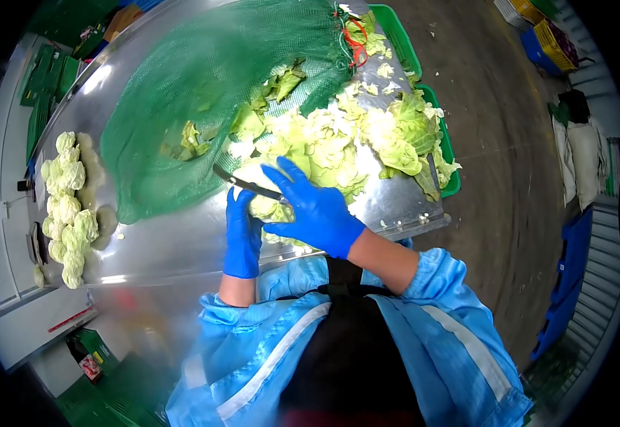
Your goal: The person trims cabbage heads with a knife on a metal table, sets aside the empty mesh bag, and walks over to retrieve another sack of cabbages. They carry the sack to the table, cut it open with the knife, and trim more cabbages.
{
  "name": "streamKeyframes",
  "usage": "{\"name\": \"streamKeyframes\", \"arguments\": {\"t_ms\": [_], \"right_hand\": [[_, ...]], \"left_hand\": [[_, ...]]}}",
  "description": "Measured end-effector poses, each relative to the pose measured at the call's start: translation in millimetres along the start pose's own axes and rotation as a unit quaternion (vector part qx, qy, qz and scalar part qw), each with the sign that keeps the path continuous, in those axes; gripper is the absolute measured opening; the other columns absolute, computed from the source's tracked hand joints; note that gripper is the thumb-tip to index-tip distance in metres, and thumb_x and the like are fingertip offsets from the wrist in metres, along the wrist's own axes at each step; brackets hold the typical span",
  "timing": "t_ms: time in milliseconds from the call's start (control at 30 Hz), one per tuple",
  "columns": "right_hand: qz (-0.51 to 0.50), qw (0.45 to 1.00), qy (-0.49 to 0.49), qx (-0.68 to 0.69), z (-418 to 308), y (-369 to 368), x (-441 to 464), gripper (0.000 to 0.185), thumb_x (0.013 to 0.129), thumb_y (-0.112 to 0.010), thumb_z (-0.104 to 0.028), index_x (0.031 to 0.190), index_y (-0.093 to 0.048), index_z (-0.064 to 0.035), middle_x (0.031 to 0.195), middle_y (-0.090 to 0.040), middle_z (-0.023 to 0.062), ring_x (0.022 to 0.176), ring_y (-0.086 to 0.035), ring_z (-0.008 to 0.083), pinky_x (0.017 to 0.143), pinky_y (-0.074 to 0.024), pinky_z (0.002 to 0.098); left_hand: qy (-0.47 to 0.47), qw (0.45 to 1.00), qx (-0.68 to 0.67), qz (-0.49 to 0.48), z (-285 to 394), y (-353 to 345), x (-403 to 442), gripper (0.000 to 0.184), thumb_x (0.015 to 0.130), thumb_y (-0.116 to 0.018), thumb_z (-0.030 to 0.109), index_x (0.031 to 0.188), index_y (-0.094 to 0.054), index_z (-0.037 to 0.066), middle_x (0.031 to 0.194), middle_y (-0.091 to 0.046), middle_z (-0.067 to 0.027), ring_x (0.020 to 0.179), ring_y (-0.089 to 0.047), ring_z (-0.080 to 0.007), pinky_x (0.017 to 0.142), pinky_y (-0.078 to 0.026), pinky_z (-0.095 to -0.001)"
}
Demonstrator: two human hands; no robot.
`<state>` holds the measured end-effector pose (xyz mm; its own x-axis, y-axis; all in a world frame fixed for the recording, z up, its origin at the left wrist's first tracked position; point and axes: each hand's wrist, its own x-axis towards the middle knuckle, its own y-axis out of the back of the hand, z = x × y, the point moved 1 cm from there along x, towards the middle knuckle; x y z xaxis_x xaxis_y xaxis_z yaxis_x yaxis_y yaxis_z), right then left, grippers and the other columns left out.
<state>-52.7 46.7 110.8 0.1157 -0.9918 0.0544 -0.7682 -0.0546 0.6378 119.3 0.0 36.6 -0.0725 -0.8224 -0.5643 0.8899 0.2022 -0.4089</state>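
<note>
Right hand (315,215): gloved in blue, clenched on the near end of the knife, forefinger stretched out above, thumb held below toward the left hand.
Knife (253,187): gripped in the right hand, dark blade slanting up and left over the cabbage, tip out near the edge of the green net.
Left hand (243,231): gloved in blue as well, laid upright along the left side of the cabbage, just under the blade; cannot tell whether fully closed round it.
Cabbage (263,206): pale green, between both hands and partly hidden by them and the knife, at the near side of the table.
Loose leaves (331,146): heaped just beyond the hands, spreading right and spilling over the table's edge.
Green net (189,85): spread over the middle and far part of the table, with darker leaves showing through the mesh.
Red cord (356,43): tangled at the right end of the net.
Row of cabbages (65,208): bunched along the left end of the table, well apart from the hands.
Table (150,249): shiny metal, scattered with small scraps near the right corner.
Green crates (449,178): set along the table's right edge, partly covered by leaves.
</note>
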Motion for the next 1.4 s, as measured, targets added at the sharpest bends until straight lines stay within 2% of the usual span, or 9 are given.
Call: {"name": "streamKeyframes", "arguments": {"t_ms": [267, 333, 600, 700, 833, 1133, 1233, 1333, 1400], "right_hand": [[0.075, 0.996, -0.037, 0.029, 94, 6, 2, 0.016, 0.079, -0.062, -0.014, 0.093, -0.062, -0.0068, 0.084, -0.064, 0.0182, 0.075, -0.062, 0.039, 0.065, -0.0498, 0.0447], [0.034, 0.986, -0.159, -0.04, 120, 24, 5, 0.017, 0.082, -0.06, -0.015, 0.097, -0.061, -0.0087, 0.089, -0.064, 0.0172, 0.075, -0.062, 0.0372, 0.065, -0.0502, 0.0447], [0.004, 0.998, 0.042, 0.052, -15, 29, 10, 0.067, 0.071, -0.077, -0.029, 0.133, -0.05, -0.0222, 0.14, -0.046, 0.0073, 0.08, -0.068, 0.024, 0.067, -0.0551, 0.0324], [0.062, 0.985, 0.154, 0.054, -1, 14, 19, 0.047, 0.075, -0.075, -0.02, 0.12, -0.062, -0.0163, 0.125, -0.059, 0.0102, 0.074, -0.068, 0.0219, 0.063, -0.0551, 0.0279], [0.093, 0.867, -0.063, 0.486, 9, 37, 29, 0.015, 0.086, -0.066, -0.01, 0.1, -0.064, -0.0054, 0.086, -0.067, 0.0008, 0.074, -0.059, 0.0039, 0.067, -0.0513, 0.0235], [-0.044, 0.97, 0.225, -0.079, 3, 4, 9, 0.054, 0.078, -0.068, -0.011, 0.129, -0.053, -0.024, 0.137, -0.05, 0.0065, 0.072, -0.067, 0.0219, 0.054, -0.052, 0.0282], [0.003, 0.973, 0.11, 0.203, 7, 8, 16, 0.044, 0.082, -0.068, -0.01, 0.123, -0.054, -0.0146, 0.12, -0.059, 0.0064, 0.069, -0.064, 0.0145, 0.056, -0.0504, 0.0264], [0.122, 0.815, -0.103, 0.557, -3, 45, 26, 0.042, 0.084, -0.071, -0.02, 0.119, -0.054, -0.005, 0.099, -0.066, 0.0098, 0.081, -0.06, 0.0092, 0.071, -0.0491, 0.0254], [0.176, 0.922, -0.094, 0.333, 23, 70, 34, 0.055, 0.081, -0.075, -0.022, 0.124, -0.051, 0.0002, 0.099, -0.066, 0.0096, 0.08, -0.059, 0.009, 0.073, -0.0489, 0.0243]], "left_hand": [[0.046, 0.996, -0.067, -0.025, 7, 5, -12, 0.061, 0.085, -0.06, 0.022, 0.137, -0.036, 0.002, 0.128, -0.052, -0.0174, 0.113, -0.056, -0.0309, 0.094, -0.048, -0.0447], [0.066, 0.989, -0.119, -0.057, 19, -1, -20, 0.062, 0.087, -0.057, 0.028, 0.138, -0.036, 0.0, 0.133, -0.048, -0.0187, 0.117, -0.053, -0.0326, 0.097, -0.047, -0.0459], [0.103, 0.97, -0.197, -0.098, 29, -36, -28, 0.066, 0.089, -0.05, 0.052, 0.137, -0.04, 0.007, 0.13, -0.051, -0.0193, 0.11, -0.057, -0.0364, 0.088, -0.051, -0.0528], [0.129, 0.969, -0.183, -0.1, 18, -13, -14, 0.057, 0.09, -0.054, 0.042, 0.132, -0.044, 0.003, 0.124, -0.055, -0.0189, 0.105, -0.061, -0.033, 0.085, -0.054, -0.0523], [0.027, 0.994, -0.092, -0.048, 19, -18, -24, 0.054, 0.088, -0.055, 0.027, 0.133, -0.042, 0.0, 0.129, -0.053, -0.0178, 0.115, -0.056, -0.0299, 0.095, -0.05, -0.0449], [0.095, 0.989, -0.099, -0.061, 16, -8, -12, 0.066, 0.084, -0.058, 0.043, 0.133, -0.042, 0.001, 0.125, -0.054, -0.0211, 0.106, -0.059, -0.0335, 0.09, -0.051, -0.0454], [0.107, 0.981, -0.116, -0.115, 18, -8, -19, 0.066, 0.082, -0.06, 0.035, 0.135, -0.039, 0.002, 0.119, -0.056, -0.019, 0.105, -0.06, -0.0324, 0.088, -0.053, -0.0448], [-0.033, 0.994, -0.032, -0.1, 16, -6, -25, 0.076, 0.073, -0.067, 0.021, 0.139, -0.035, 0.004, 0.126, -0.053, -0.0157, 0.116, -0.054, -0.0302, 0.098, -0.046, -0.0418], [-0.082, 0.984, 0.006, -0.156, 22, -9, -36, 0.077, 0.072, -0.07, 0.028, 0.137, -0.036, 0.003, 0.127, -0.052, -0.0134, 0.119, -0.052, -0.0272, 0.099, -0.045, -0.0381]]}}
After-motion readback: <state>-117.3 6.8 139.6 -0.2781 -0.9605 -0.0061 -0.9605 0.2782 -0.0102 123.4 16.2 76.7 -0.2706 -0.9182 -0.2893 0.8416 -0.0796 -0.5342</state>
